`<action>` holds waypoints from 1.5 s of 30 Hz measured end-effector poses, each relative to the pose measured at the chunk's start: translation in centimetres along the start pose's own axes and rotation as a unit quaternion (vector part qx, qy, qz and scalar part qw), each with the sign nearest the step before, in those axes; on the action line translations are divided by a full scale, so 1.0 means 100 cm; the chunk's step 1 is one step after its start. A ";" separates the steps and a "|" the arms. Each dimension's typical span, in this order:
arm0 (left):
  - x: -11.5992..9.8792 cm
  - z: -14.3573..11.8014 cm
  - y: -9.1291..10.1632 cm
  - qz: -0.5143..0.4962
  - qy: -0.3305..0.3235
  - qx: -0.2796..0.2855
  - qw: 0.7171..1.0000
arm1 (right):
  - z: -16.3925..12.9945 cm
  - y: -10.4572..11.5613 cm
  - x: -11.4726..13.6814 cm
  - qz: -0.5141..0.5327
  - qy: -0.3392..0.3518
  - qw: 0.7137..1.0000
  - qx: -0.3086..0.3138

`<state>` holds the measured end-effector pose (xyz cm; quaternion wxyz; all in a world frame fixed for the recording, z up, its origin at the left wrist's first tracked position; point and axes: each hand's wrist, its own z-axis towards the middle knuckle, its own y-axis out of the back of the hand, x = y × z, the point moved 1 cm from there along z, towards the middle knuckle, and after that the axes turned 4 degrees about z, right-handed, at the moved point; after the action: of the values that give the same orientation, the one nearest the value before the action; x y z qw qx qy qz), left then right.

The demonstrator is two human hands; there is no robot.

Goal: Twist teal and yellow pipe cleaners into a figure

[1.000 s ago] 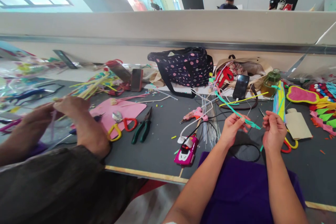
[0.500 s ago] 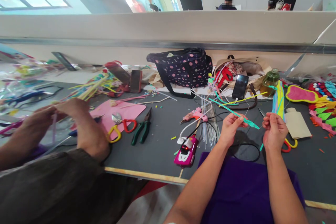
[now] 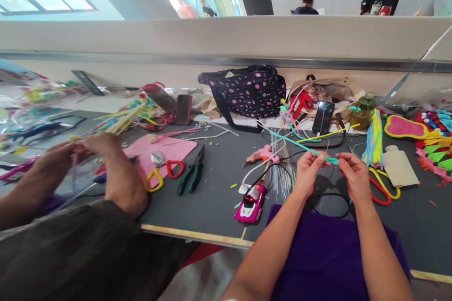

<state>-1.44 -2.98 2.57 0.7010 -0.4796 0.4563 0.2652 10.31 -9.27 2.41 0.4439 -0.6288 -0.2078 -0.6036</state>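
While the dark worktable [image 3: 212,197] is crowded with craft scraps, a polka-dot bag [image 3: 247,89] is seen at its far edge. A co-worker's hands [image 3: 81,160] are occupied at far left. The left hand [image 3: 308,171] and right hand [image 3: 355,176] are both pinched shut on a teal pipe cleaner [image 3: 300,145], held just above the table between them.

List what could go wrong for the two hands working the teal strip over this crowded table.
1. The teal strip runs back into the tangle of wires; pulling with the left hand and right hand might snag it.
2. The glue gun lies near the left hand, its cord trailing close; a careless move could brush it.
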 end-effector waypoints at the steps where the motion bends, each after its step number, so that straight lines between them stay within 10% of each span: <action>1: 0.000 0.000 0.000 0.000 -0.002 0.000 1.000 | -0.001 -0.002 -0.001 -0.002 -0.009 1.000 0.018; 45: 0.002 -0.001 -0.001 -0.085 0.119 0.067 0.987 | -0.010 -0.008 -0.009 -0.002 0.076 0.997 -0.029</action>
<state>-1.27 -3.10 2.40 0.6921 -0.4969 0.5109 0.1148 8.92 -9.40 1.67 0.4391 -0.5935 -0.1574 -0.6558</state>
